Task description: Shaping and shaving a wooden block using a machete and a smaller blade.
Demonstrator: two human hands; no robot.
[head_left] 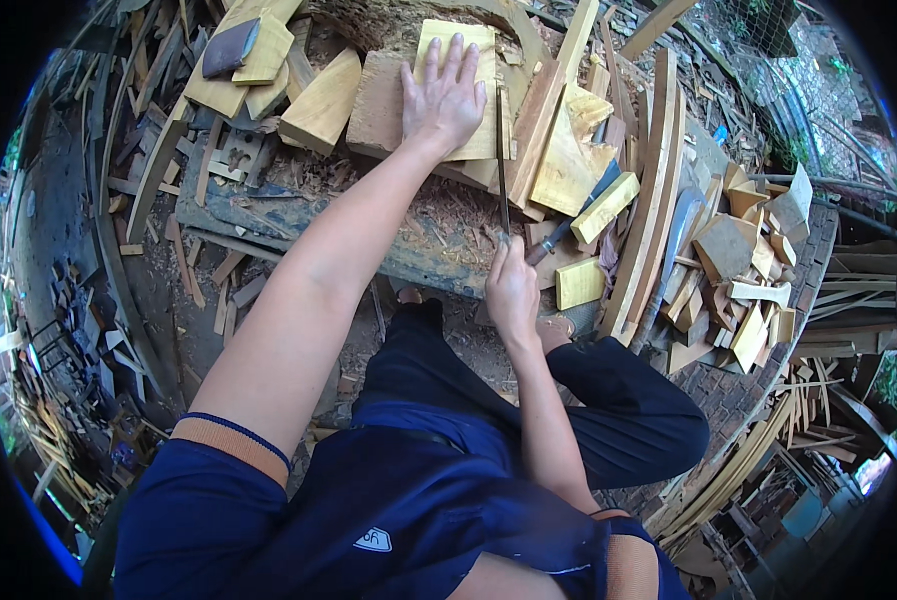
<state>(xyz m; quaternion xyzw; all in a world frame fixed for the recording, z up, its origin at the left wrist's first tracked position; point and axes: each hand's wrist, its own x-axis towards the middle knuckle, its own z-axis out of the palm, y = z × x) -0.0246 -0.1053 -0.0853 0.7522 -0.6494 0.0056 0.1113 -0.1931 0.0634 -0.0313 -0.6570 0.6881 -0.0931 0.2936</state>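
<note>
My left hand (445,98) lies flat with spread fingers on a pale yellow wooden board (459,38), pressing it against a thicker wooden block (377,105). My right hand (514,285) is closed round the near end of a hand saw (502,180), which I see edge-on as a long, thin, dark blade. The blade points away from me along the board's right side, with a narrow yellow strip just right of it. Its teeth and most of its grip are hidden. Right of my right hand lies a tool with a dark blade and a rounded handle (541,250).
Yellow offcuts (579,284) lie right of the saw, beside long curved planks (657,190). Farther right is a heap of wood scraps (734,250). More blocks (324,100) sit left of the board. Sawdust and chips cover the low dark bench (299,225).
</note>
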